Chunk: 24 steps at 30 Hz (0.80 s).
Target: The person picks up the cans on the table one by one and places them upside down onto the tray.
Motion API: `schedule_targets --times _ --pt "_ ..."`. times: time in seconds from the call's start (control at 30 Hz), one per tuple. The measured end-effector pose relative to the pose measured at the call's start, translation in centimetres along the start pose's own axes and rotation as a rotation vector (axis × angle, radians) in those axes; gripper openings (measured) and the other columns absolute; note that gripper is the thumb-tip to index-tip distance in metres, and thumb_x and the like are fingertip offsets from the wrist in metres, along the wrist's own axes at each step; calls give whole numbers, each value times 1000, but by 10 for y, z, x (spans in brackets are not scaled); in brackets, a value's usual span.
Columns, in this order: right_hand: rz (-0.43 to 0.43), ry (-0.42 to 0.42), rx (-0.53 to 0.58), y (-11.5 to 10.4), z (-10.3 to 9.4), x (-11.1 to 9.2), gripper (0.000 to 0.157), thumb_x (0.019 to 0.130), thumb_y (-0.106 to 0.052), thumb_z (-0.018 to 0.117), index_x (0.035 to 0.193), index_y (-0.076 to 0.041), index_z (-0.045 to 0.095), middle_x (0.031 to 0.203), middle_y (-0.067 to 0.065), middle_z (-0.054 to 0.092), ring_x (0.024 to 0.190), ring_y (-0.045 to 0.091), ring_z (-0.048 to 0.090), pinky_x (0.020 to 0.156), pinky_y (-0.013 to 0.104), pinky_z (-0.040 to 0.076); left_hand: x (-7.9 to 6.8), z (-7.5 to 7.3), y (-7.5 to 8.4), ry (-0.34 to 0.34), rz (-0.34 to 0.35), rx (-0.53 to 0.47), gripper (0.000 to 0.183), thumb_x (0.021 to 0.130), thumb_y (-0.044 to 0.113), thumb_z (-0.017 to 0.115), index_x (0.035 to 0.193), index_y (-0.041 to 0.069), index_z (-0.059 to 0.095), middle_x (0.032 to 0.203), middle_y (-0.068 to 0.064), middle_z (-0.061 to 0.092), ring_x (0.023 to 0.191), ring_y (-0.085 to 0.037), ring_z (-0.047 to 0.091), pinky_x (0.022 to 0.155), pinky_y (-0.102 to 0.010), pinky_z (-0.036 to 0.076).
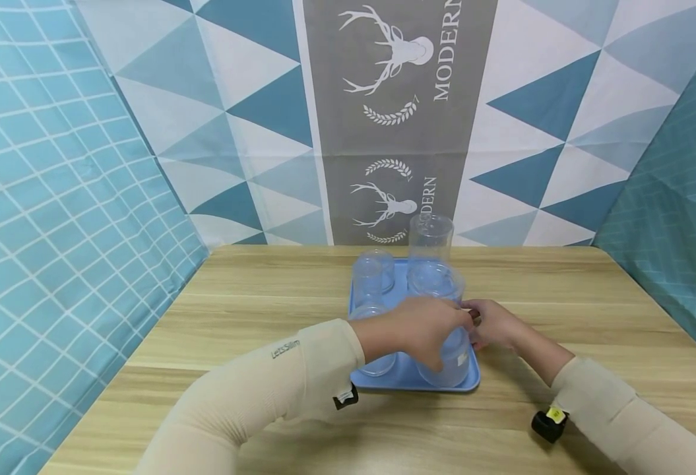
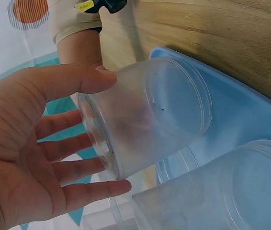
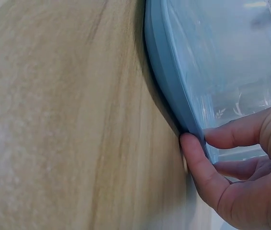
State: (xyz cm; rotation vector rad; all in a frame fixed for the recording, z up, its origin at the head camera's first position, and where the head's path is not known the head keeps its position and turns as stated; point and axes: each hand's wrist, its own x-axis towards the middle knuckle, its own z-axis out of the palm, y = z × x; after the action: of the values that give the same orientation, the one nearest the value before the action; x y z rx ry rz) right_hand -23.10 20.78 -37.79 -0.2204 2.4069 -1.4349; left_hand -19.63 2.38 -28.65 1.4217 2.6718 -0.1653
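A blue tray point(image 1: 406, 376) carries several clear cylindrical jars. My left hand point(image 1: 426, 326) reaches over the front right jar point(image 1: 451, 371), which bears a small white label. In the left wrist view, the thumb lies against that jar's side point(image 2: 140, 115), and the other fingers spread around its rim. At the tray's right edge, my right hand point(image 1: 495, 323) holds on. Its fingers pinch the tray's raised rim point(image 3: 166, 62) in the right wrist view, close to a clear jar point(image 3: 226, 52). My left hand partly covers the front right jar in the head view.
Tall stacked jars point(image 1: 431, 237) stand at the tray's back right, with a narrow jar point(image 1: 368, 280) at back left. Another jar point(image 1: 377, 363) is at front left. Beneath the tray is a wooden table point(image 1: 253, 316), backed by a patterned cloth point(image 1: 253, 132).
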Motion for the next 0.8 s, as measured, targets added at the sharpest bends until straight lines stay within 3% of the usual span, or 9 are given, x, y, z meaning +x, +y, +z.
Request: schedule_targets --times 0.37,0.63,0.8 --pt "-25 12 -40 3 -1 0 69 67 12 57 130 13 29 105 23 49 80 22 55 58 35 53 8 1 5 -51 -3 24 66 61 32 76 121 33 49 106 16 46 91 -2 47 66 -26 48" --pt "-39 34 -73 5 -1 -1 68 65 10 60 128 13 34 102 21 52 79 22 55 57 34 52 6 2 6 -19 5 44 63 63 32 74 121 35 49 110 15 46 94 -2 47 67 -26 48" --pt "-63 50 -133 5 -1 -3 64 67 7 62 125 15 36 103 22 55 82 23 56 57 32 52 0 3 4 20 22 33 63 65 34 74 122 33 49 119 12 46 103 -6 47 74 -26 47"
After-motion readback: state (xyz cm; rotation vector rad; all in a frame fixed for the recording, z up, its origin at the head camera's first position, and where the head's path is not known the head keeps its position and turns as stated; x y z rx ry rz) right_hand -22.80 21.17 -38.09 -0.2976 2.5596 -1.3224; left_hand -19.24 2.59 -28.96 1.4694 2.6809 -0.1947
